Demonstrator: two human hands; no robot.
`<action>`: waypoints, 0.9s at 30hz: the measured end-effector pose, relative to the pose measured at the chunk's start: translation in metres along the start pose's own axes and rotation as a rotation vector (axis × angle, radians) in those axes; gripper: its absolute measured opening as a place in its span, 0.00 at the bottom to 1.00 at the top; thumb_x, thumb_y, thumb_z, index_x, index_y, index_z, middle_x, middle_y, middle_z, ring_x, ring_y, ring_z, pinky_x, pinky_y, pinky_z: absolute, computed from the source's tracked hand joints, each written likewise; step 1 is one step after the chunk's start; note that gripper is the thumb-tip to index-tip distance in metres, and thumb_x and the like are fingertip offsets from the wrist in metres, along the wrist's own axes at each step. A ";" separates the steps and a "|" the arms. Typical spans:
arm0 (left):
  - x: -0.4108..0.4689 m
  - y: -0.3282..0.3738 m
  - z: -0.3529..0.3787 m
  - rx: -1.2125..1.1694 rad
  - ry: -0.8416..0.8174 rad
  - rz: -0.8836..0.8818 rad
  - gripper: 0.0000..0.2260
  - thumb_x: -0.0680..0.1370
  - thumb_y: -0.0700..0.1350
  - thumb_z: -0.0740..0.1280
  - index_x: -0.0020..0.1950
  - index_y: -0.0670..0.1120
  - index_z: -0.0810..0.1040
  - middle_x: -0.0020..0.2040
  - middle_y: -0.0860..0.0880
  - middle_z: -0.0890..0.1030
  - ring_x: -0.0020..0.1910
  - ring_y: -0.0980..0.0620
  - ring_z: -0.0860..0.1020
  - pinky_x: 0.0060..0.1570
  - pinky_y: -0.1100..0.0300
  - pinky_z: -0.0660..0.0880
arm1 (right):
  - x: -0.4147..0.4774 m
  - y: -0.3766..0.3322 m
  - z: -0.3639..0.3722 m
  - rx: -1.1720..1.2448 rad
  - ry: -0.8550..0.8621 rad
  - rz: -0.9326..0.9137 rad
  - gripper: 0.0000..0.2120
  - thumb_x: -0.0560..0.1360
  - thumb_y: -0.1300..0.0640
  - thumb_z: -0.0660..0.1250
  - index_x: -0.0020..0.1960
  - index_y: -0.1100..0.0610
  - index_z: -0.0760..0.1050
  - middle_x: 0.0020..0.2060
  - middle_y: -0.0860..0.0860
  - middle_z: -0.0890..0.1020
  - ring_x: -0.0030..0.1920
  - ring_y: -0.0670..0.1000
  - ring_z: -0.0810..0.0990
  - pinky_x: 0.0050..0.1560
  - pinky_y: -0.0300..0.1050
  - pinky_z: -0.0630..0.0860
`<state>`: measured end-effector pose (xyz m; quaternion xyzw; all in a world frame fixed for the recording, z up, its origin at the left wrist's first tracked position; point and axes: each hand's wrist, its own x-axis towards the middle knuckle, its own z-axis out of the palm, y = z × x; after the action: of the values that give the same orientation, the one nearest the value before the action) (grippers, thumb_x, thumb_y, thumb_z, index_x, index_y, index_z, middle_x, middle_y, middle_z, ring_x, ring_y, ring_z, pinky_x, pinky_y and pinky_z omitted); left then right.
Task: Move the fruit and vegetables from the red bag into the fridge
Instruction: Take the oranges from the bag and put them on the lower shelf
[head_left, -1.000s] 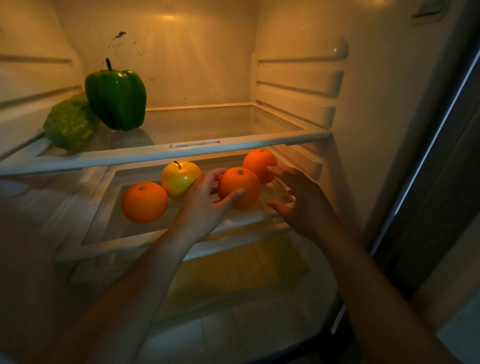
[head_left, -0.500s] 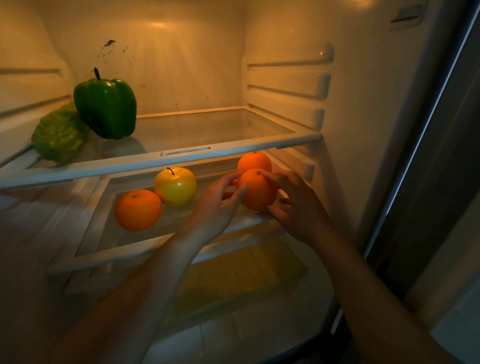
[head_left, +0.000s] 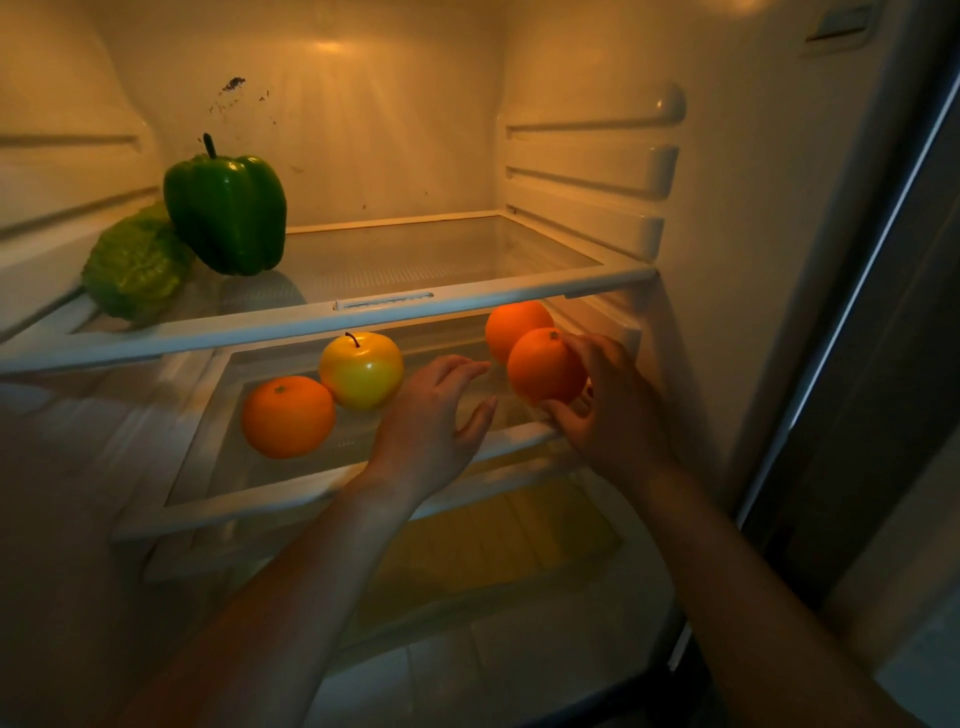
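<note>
Inside the open fridge, my right hand (head_left: 608, 410) grips an orange (head_left: 543, 364) at the right end of the lower glass shelf (head_left: 322, 483). A second orange (head_left: 511, 322) sits just behind it. My left hand (head_left: 431, 426) hovers open over the shelf's middle, holding nothing. A yellow apple (head_left: 361, 369) and another orange (head_left: 288, 415) rest on the shelf's left part. On the upper shelf (head_left: 441, 306) a green bell pepper (head_left: 226, 210) leans beside a green lettuce (head_left: 135, 265) at the far left. The red bag is out of view.
The right half of the upper shelf is bare glass. Ribbed shelf rails (head_left: 587, 171) line the right wall. A crisper cover (head_left: 498, 551) lies below the lower shelf. The fridge's dark door edge (head_left: 857, 312) stands at the right.
My left hand let go of the orange and drew back open. My right hand took hold of that orange and shifted it right, in front of the rear orange.
</note>
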<state>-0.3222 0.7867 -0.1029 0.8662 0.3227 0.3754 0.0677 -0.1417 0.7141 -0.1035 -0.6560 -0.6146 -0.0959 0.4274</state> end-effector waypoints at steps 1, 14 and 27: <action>-0.001 -0.002 0.001 0.015 -0.033 -0.007 0.18 0.77 0.50 0.64 0.66 0.48 0.72 0.64 0.48 0.74 0.63 0.50 0.71 0.57 0.59 0.68 | 0.000 0.000 0.000 -0.005 0.002 0.002 0.34 0.65 0.56 0.75 0.67 0.55 0.67 0.64 0.56 0.71 0.62 0.58 0.71 0.55 0.59 0.74; -0.022 -0.011 -0.046 -0.071 0.024 0.006 0.15 0.75 0.51 0.65 0.62 0.50 0.75 0.60 0.52 0.76 0.59 0.59 0.71 0.56 0.64 0.68 | 0.006 -0.047 -0.010 -0.055 -0.030 -0.041 0.29 0.69 0.55 0.73 0.67 0.56 0.68 0.68 0.56 0.68 0.68 0.56 0.65 0.67 0.44 0.60; -0.036 -0.033 -0.082 0.022 0.145 -0.047 0.16 0.72 0.48 0.70 0.60 0.48 0.76 0.60 0.49 0.76 0.57 0.52 0.75 0.50 0.60 0.71 | 0.010 -0.029 -0.001 -0.121 -0.051 -0.010 0.24 0.67 0.65 0.71 0.62 0.59 0.72 0.64 0.59 0.72 0.64 0.60 0.69 0.65 0.48 0.62</action>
<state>-0.4142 0.7804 -0.0782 0.8298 0.3510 0.4317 0.0433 -0.1649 0.7172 -0.0830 -0.6799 -0.6216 -0.1180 0.3707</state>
